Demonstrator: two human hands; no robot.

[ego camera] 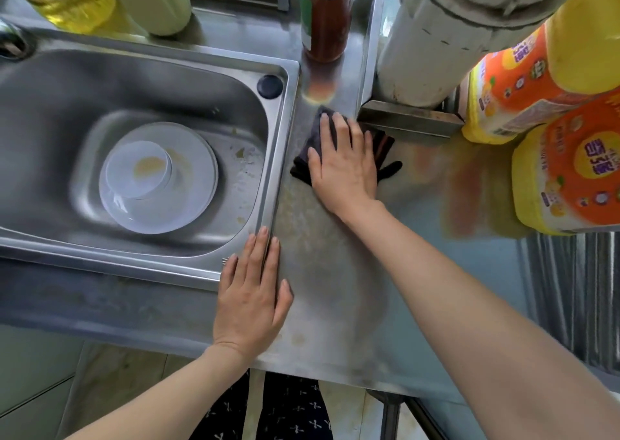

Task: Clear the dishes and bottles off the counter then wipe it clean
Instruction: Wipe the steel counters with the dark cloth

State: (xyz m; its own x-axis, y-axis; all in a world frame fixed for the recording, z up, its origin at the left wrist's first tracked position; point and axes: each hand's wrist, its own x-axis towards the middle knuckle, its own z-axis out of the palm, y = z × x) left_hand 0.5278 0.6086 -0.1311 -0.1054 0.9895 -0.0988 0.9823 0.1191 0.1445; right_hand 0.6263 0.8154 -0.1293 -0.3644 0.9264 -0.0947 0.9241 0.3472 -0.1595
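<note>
Where the steel counter (335,271) meets the sink (281,157), a dark cloth (379,144) is pressed flat under the right hand (345,167), fingers extended, long axis running toward the back-left. The left hand (251,302) is laid flat, holding nothing. A bowl (141,171) is stacked on a plate (198,177) in the sink.

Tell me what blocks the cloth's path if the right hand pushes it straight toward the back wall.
The brown sauce bottle stands on the counter strip directly behind the dark cloth under the right hand. Only bare steel lies between them.
</note>
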